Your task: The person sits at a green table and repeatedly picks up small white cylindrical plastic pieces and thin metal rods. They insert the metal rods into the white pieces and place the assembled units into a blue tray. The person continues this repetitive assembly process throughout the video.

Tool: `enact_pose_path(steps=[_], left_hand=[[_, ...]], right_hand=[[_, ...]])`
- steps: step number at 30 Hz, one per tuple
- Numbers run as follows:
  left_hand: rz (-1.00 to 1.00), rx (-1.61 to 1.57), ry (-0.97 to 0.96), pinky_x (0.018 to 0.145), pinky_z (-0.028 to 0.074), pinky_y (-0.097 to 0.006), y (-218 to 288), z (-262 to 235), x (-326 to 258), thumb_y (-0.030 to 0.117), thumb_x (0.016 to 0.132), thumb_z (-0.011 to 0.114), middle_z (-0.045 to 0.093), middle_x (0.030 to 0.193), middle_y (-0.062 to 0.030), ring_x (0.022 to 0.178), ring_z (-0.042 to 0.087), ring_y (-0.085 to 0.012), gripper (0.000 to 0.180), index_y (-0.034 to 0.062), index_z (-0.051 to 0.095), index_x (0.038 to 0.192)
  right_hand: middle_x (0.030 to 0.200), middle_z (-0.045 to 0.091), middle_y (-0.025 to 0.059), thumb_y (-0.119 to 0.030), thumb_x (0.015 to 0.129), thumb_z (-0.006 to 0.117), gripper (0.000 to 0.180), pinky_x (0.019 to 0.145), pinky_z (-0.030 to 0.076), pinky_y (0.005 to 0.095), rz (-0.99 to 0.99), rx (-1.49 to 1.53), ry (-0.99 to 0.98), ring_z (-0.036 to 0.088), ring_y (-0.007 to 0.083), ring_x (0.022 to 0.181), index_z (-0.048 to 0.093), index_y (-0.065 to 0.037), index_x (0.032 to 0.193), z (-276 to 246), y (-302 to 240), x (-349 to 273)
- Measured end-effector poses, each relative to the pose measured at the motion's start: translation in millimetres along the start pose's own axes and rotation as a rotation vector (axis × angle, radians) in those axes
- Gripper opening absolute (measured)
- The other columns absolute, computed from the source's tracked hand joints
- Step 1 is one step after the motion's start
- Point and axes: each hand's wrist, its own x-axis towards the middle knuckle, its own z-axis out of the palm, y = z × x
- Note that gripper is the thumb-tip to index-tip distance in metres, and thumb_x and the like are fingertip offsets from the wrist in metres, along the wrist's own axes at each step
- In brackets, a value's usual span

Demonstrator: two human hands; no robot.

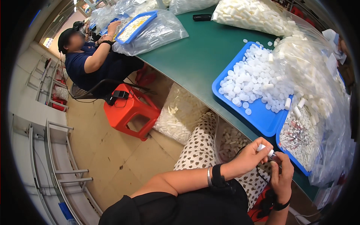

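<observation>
My left hand (249,159) pinches a small white plastic cylinder (264,150) over my lap, close to the table edge. Beside it, my right hand (283,178) has its thumb and forefinger closed near the cylinder's lower end, on a small part too hidden to make out. Just past my hands lies a blue tray (264,125) heaped with translucent white discs (249,80). To its right, a second blue tray (281,146) is filled with thin white sticks (300,137), some with reddish parts. Several cream cylinders lie among the discs and sticks.
Large clear bags of cream cylinders (249,15) crowd the green table's (187,56) far and right sides. A dark object (202,17) lies near them. A co-worker (90,62) sits at left by another blue tray. A red stool (127,108) and bagged cylinders (174,125) are on the floor.
</observation>
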Motion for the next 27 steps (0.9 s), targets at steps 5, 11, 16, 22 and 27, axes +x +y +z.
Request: enact_pose_path(steps=[5, 11, 16, 22, 27], left_hand=[[0.281, 0.309, 0.025, 0.083, 0.046, -0.025, -10, -3, -9, 0.014, 0.101, 0.055, 0.049, 0.112, -0.0031, 0.095, 0.052, -0.0091, 0.013, 0.0051, 0.054, 0.111], [0.207, 0.081, -0.230, 0.111, 0.035, -0.035, -9, -4, -10, 0.012, 0.102, 0.050, 0.042, 0.148, -0.0107, 0.136, 0.040, -0.0186, 0.033, 0.0045, 0.052, 0.134], [0.174, 0.091, -0.228, 0.113, 0.033, -0.037, -4, -8, -13, 0.013, 0.103, 0.047, 0.042, 0.150, -0.0140, 0.138, 0.040, -0.0221, 0.035, 0.0023, 0.050, 0.136], [-0.171, -0.342, -0.138, 0.115, 0.031, -0.039, -5, -12, -9, 0.034, 0.106, 0.030, 0.036, 0.154, -0.0122, 0.138, 0.040, -0.0234, 0.055, 0.0016, 0.034, 0.149], [-0.297, -0.561, -0.134, 0.116, 0.030, -0.037, -8, -17, -13, 0.032, 0.104, 0.035, 0.032, 0.157, -0.0101, 0.140, 0.037, -0.0216, 0.054, 0.0042, 0.032, 0.151]], right_hand=[[0.095, 0.062, 0.0178, -0.004, 0.094, 0.059, 0.017, 0.068, 0.050, 0.0364, 0.063, 0.085, 0.078, 0.064, 0.0298, 0.077, 0.057, 0.004, 0.108, 17, 1, -5], [0.092, 0.064, 0.0184, -0.002, 0.092, 0.058, 0.015, 0.069, 0.050, 0.0388, 0.057, 0.189, -0.083, 0.064, 0.0360, 0.080, 0.059, 0.001, 0.106, 20, -3, 0], [0.093, 0.065, 0.0173, 0.003, 0.089, 0.058, 0.018, 0.071, 0.051, 0.0391, 0.017, 0.241, -0.074, 0.065, 0.0359, 0.082, 0.060, 0.000, 0.107, 33, 5, -1], [0.102, 0.062, 0.0167, -0.003, 0.088, 0.065, 0.027, 0.073, 0.052, 0.0407, -0.021, 0.147, 0.018, 0.064, 0.0356, 0.083, 0.056, -0.001, 0.113, 47, 6, 1], [0.090, 0.061, 0.0144, -0.006, 0.083, 0.070, 0.031, 0.061, 0.051, 0.0382, -0.206, -0.156, 0.032, 0.064, 0.0320, 0.077, 0.058, -0.001, 0.110, 45, 17, 2]])
